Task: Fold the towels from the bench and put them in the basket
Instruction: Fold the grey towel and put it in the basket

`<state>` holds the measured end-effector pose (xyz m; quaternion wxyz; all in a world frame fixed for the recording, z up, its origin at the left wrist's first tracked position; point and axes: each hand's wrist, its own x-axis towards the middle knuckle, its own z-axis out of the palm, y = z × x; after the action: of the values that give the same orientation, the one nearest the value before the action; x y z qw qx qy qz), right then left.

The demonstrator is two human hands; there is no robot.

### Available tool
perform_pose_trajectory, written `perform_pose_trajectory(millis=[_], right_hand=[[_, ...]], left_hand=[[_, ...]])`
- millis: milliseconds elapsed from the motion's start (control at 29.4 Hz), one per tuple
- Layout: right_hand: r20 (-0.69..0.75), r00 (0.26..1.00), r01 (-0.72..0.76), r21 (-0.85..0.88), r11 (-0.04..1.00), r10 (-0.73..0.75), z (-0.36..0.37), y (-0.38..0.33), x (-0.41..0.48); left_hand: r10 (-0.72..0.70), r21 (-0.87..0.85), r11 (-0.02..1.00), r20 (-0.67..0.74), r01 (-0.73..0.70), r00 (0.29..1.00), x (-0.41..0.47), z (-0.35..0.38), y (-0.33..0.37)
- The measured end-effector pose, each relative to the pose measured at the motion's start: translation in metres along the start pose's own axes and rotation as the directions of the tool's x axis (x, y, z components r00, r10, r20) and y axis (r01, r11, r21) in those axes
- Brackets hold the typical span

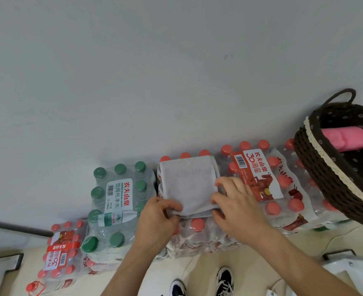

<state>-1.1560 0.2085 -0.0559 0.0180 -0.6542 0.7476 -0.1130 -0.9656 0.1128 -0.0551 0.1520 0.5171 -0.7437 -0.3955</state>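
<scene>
Towel [189,184] folded, left of basket [317,167]; your left hand [159,218] and right hand [236,206] pinch its near edge; right hand nearer basket.

Green-capped bottle pack [120,201]; red-capped pack [63,253] left, lower; shoes [224,278], probably sneakers.

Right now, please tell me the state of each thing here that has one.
grey towel: folded, lying on the bottle packs
pink towel: folded, inside the basket
basket: holds the pink towel
left hand: pinches the grey towel
right hand: grips the grey towel
bottle packs: capped, wrapped
</scene>
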Motion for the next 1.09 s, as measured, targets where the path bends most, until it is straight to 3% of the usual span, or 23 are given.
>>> perform_pose_trajectory(millis=[68,136,272,510,748,850,1088], right_hand=[[0.035,0.997,0.072,-0.08,0.994,-0.069,-0.002,-0.004,0.002],[0.099,0.983,0.169,-0.131,0.977,-0.156,-0.001,-0.004,0.007],[0.18,0.962,0.229,-0.125,0.965,-0.205,0.003,0.0,0.017],[0.137,0.958,0.277,-0.208,0.938,-0.252,0.017,-0.002,0.019],[0.126,0.974,0.216,-0.255,0.942,-0.19,0.024,-0.015,0.026],[0.025,0.96,0.276,-0.286,0.918,-0.28,0.027,-0.009,0.026],[-0.141,0.933,0.275,-0.31,0.91,-0.33,0.028,-0.006,0.011]], left_hand=[[0.241,0.324,0.922,-0.056,-0.211,0.969,0.0,0.002,-0.006],[0.399,0.541,0.773,-0.008,-0.331,0.917,-0.001,0.003,-0.006],[0.522,0.585,0.63,0.169,-0.511,0.836,0.004,0.004,-0.004],[0.486,0.676,0.508,0.287,-0.534,0.825,0.016,0.006,0.0],[0.435,0.729,0.508,0.243,-0.459,0.867,0.034,0.011,0.017],[0.394,0.713,0.549,0.238,-0.435,0.888,0.044,0.003,0.02],[0.537,0.621,0.575,0.204,-0.532,0.819,0.023,0.004,0.011]])
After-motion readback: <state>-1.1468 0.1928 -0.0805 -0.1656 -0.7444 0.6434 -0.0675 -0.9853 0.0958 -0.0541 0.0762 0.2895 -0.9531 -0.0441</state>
